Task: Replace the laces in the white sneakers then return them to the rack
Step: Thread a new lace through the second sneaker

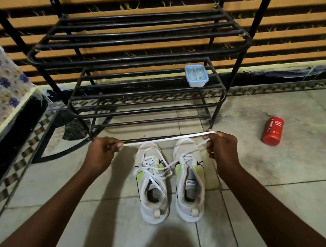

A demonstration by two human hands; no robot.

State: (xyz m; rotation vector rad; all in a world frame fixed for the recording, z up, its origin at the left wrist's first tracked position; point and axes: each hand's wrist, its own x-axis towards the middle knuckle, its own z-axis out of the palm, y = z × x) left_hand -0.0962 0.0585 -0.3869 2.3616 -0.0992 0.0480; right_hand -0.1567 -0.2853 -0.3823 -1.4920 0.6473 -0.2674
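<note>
Field notes, largest item first.

- Grey tiled floor [249, 183]: all work is done here.
- Black tubular metal shoe rack [141, 47]: stands at twelve o'clock from the shoes. No shoes are seen on its shelves.
- Pair of white mesh sneakers with lime flashes: set side by side on the floor, toes toward the rack, left sneaker [152, 188] and right sneaker [190, 180] near each other. Loose laces are strewn over both tongues.
- Left hand [103, 150]: at nine o'clock from the toes, fingers curled, one end of the lace pinched.
- Right hand [221, 146]: at two o'clock from the toes, the other part of the lace gripped in curled fingers.
- Red cylindrical bottle [272, 131]: lying on the floor at two o'clock, well apart.
- Small pale-blue lidded plastic tub [196, 75]: resting on a middle rack shelf at twelve o'clock.
- Flat white lace [167, 138]: drawn taut between the hands above the toes; a tail runs from the right hand down toward the right sneaker. Whether it is threaded cannot be told.

Judged step: the lace is being straightened. Twists should be flattened out, the ends evened, and the bottom eyelets entered first.
</note>
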